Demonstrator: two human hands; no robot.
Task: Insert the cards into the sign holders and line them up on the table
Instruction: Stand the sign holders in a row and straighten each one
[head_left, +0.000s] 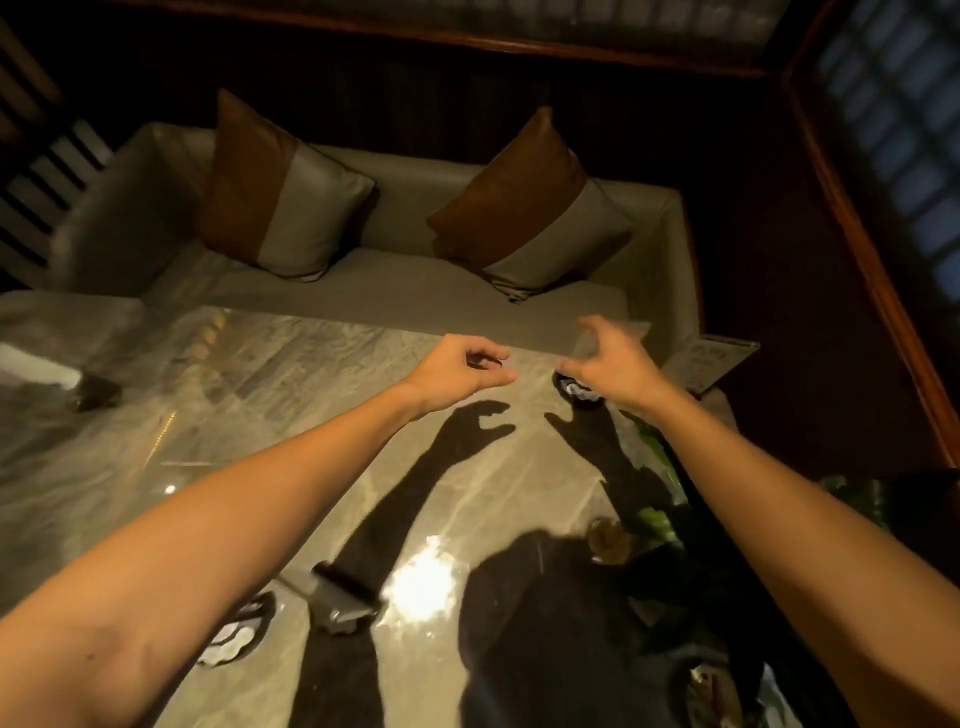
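Note:
My left hand (462, 371) hovers over the far part of the marble table (291, 395), fingers loosely curled with a gap to the thumb, and nothing shows in it. My right hand (610, 364) is just to its right, fingers spread and bent. A faint clear sign holder (631, 332) stands right behind those fingers; whether they touch it is unclear. A second holder with a card (711, 364) leans at the table's far right corner. A dark-based holder (345, 597) lies near my left forearm.
A small dark dish (579, 392) sits under my right hand. Another dark-based stand with a white card (93, 389) is at the left edge. A plant (660, 519) and dishes crowd the near right. A sofa with two cushions (291, 208) lies beyond the table.

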